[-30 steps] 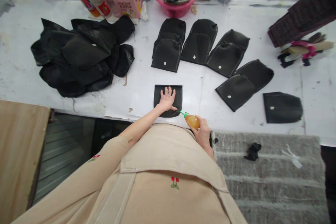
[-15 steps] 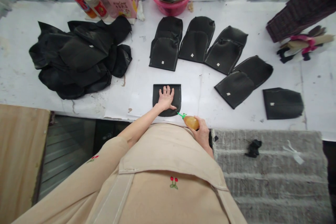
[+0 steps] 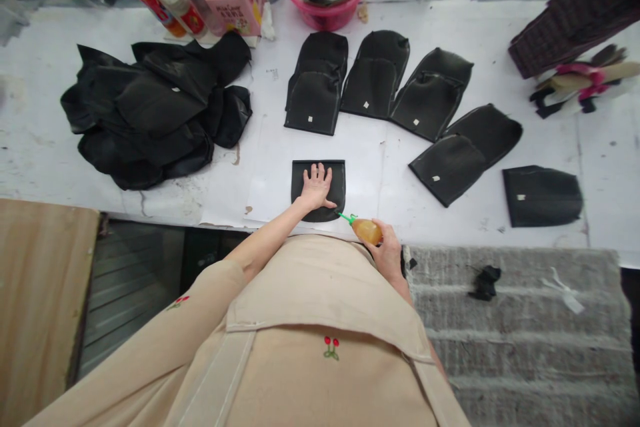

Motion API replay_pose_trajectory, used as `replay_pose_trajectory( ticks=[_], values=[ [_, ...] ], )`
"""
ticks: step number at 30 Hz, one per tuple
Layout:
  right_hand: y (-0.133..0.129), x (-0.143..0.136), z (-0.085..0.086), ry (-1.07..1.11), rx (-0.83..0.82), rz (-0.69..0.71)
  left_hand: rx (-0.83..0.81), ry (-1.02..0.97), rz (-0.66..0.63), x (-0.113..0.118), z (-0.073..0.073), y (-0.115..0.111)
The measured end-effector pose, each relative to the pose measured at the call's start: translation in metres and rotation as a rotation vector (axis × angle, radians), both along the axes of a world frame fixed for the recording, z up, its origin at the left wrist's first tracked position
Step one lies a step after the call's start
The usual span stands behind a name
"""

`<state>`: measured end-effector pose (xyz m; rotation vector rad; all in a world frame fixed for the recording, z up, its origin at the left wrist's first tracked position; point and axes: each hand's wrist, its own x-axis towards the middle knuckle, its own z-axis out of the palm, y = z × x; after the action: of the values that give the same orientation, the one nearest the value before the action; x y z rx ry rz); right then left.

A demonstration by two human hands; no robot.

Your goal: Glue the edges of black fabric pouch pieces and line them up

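Pressing the small black piece (image 3: 338, 184) against the table (image 3: 265, 167) with left fingers (image 3: 314, 172) spread, grasping nothing; clasping the amber bottle (image 3: 367, 232) with right fingers (image 3: 385, 230), green nozzle (image 3: 346, 217) at the piece's lower-right edge. Probably light, pliable, apt to slide; best held mid-surface. Likely limiting room: black pouches (image 3: 313, 103) beyond, dark heap (image 3: 155, 100) leftward.

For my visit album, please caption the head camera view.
Left hand spread on a black piece; right hand holding a green-tipped bottle.

Six white tags (image 3: 311, 119), one amber bottle (image 3: 367, 232)
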<state>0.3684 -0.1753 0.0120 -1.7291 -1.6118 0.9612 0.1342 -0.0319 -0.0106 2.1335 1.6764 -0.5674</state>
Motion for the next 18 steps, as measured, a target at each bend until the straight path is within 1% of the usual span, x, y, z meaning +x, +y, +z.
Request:
replay_pose_trajectory(
  ticks=[3, 7, 9, 13, 18],
  values=[
    [0.0007, -0.0016, -0.0012, 0.006, 0.009, -0.010, -0.003, 0.002, 0.002, -0.0004, -0.0004, 0.0000],
    [0.0006, 0.0024, -0.0006, 0.019, -0.013, 0.011, 0.007, -0.005, -0.002, -0.0013, -0.0002, 0.0001],
    [-0.0001, 0.0060, 0.0009, 0.018, -0.017, -0.010, 0.007, -0.006, 0.003, -0.0014, 0.0001, 0.0004],
    [-0.0006, 0.0072, 0.0028, 0.045, -0.018, -0.095, -0.004, 0.001, 0.007, -0.0006, 0.0002, 0.0012],
    [0.0017, -0.0014, -0.0029, 0.091, -0.036, -0.095, -0.012, 0.012, 0.002, 0.0000, 0.0009, 0.0019]
  ],
)
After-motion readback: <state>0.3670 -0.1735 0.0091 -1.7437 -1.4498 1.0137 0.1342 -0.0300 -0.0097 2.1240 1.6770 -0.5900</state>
